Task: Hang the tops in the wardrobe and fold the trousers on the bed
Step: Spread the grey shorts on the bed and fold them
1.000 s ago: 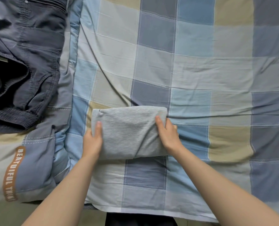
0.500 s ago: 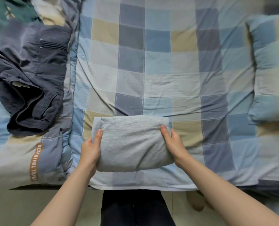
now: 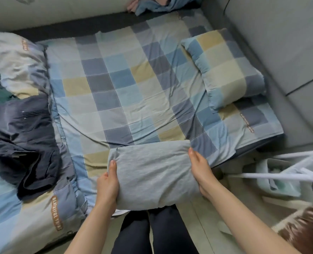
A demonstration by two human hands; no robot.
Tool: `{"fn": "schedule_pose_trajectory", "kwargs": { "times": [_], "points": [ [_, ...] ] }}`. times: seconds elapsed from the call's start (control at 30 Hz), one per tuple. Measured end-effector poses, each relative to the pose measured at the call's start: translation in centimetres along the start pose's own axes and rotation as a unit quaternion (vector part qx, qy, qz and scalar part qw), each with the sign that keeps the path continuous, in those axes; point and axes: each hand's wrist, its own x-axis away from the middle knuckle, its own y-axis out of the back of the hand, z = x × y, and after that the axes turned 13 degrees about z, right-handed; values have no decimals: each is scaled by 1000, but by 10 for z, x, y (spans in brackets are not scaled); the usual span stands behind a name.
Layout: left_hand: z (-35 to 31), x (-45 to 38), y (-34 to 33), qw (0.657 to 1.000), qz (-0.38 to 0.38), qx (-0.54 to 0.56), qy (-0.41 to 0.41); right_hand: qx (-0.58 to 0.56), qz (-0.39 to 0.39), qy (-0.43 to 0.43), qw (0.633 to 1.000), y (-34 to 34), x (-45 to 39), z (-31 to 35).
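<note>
Grey folded trousers [image 3: 152, 173] sit lifted at the near edge of the bed [image 3: 126, 92], the left hand [image 3: 108, 186] and right hand [image 3: 201, 173] gripping either end, fingers curled underneath. Folding looks finished; next comes setting the bundle down flat, clear of the dark trousers [image 3: 22, 136] waiting leftward.

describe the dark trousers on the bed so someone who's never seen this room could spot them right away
Start at the checked bedsheet and go to its left side, where a rumpled quilt lies. The dark navy trousers sprawl unfolded on it, unlike the neat grey folded bundle between the hands.
</note>
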Motion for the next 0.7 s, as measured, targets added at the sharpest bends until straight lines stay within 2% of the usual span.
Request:
{"fn": "schedule_pose_trajectory", "kwargs": {
  "times": [0.17, 0.37, 0.53, 0.7],
  "points": [
    [-6, 49, 0, 992, 73, -89, -42, -104, -111, 5, 988, -1, 94, -45],
    [3, 107, -27, 971, 183, -154, -20, -234, -223, -10, 946, 11, 185, -97],
    [23, 157, -76, 926, 286, -245, 18, -301, -298, -3, 906, 36, 266, -150],
    [68, 220, -144, 856, 389, -340, 8, -353, -377, 11, 856, 69, 348, -217]
  ]
}}
